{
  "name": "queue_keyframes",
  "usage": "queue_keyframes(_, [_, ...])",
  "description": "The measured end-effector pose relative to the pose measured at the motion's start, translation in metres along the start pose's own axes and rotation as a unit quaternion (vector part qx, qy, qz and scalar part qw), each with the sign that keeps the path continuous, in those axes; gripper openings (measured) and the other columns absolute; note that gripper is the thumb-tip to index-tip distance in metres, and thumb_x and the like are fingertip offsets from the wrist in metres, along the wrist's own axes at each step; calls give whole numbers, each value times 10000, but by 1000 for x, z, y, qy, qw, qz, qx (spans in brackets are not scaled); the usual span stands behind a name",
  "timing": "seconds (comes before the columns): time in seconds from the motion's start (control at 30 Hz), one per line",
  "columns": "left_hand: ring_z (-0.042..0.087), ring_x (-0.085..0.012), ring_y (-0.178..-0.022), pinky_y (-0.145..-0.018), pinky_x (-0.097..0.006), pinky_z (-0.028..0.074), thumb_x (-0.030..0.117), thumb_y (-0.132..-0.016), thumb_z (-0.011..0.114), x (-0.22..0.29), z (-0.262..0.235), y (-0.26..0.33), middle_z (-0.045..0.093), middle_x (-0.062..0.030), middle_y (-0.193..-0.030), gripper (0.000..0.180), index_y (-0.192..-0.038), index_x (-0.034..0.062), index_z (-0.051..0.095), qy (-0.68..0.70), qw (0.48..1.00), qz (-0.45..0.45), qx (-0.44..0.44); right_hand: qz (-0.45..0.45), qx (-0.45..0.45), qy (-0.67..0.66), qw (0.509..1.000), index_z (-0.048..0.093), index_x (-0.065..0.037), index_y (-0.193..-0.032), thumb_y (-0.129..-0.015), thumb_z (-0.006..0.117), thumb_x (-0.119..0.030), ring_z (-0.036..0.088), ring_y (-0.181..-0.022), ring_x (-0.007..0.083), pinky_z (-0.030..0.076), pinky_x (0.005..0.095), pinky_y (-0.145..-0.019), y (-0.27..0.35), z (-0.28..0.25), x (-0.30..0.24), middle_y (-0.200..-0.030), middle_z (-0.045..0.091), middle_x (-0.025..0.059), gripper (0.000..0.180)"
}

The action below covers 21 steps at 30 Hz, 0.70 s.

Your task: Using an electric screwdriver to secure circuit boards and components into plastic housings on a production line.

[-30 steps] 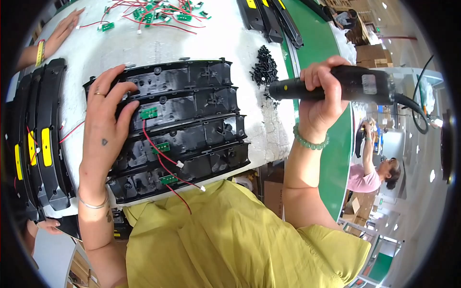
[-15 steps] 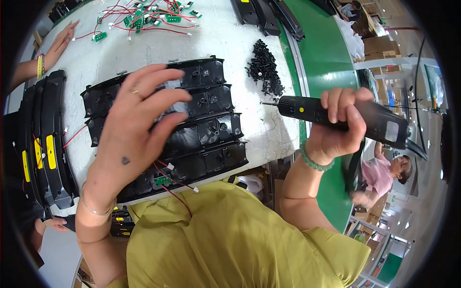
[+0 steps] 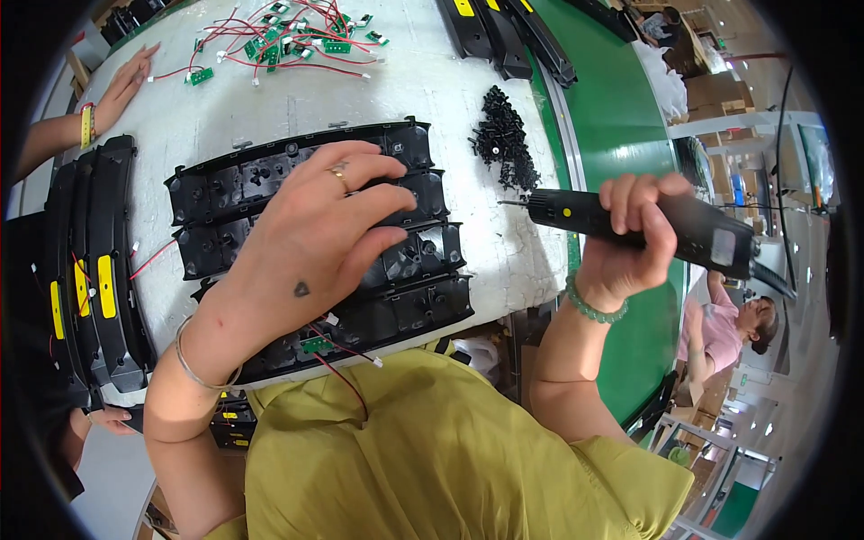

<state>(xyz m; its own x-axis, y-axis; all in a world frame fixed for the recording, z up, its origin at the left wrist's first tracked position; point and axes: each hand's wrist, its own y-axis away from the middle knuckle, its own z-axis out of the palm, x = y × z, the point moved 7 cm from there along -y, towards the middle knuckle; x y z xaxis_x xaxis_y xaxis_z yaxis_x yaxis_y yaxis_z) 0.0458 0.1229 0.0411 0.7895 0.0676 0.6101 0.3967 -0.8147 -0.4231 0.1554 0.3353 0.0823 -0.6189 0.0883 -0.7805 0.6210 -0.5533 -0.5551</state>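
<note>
Had a gap right of the trays [image 3: 416,144]
Bare table [image 3: 508,265], but screws [image 3: 504,139] and driver [image 3: 583,212] crowded its far end.

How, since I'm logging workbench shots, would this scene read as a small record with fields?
Left hand: above the black housings, fingers spread; contact unclear
Right hand: gripping a black powered screwdriver, bit pointing left
Housing count: four, side by side
Screw pile: black, right of the housings
Board heap: green boards, red wires, far side of the table
Single green board: at the nearest housing
Another person's hand: on the table, far left
</note>
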Motion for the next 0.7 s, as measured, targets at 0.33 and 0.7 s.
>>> queue_keyframes(0.33, [539, -264, -950, -790, -335, 462, 161, -715, 687, -4, 34, -22, 626, -74, -907, 252, -935, 57, 623, 48, 997, 56, 14, -26, -109, -159, 981, 406, -80, -1007, -752, 519, -100, 418, -506, 68, 347, 236, -566, 8, 58, -36, -594, 409, -43, 279])
queue_keyframes(0.7, [561, -236, -890, -722, -333, 467, 109, -699, 671, 2, 14, -9, 622, -14, -788, 104, -787, 76, 624, 24, 994, 92, 51, -24, -120, -190, 974, 433, -94, -891, -656, 552, -58, 427, -458, 28, 370, 178, -552, 8, 88, -33, -542, 439, -79, 266])
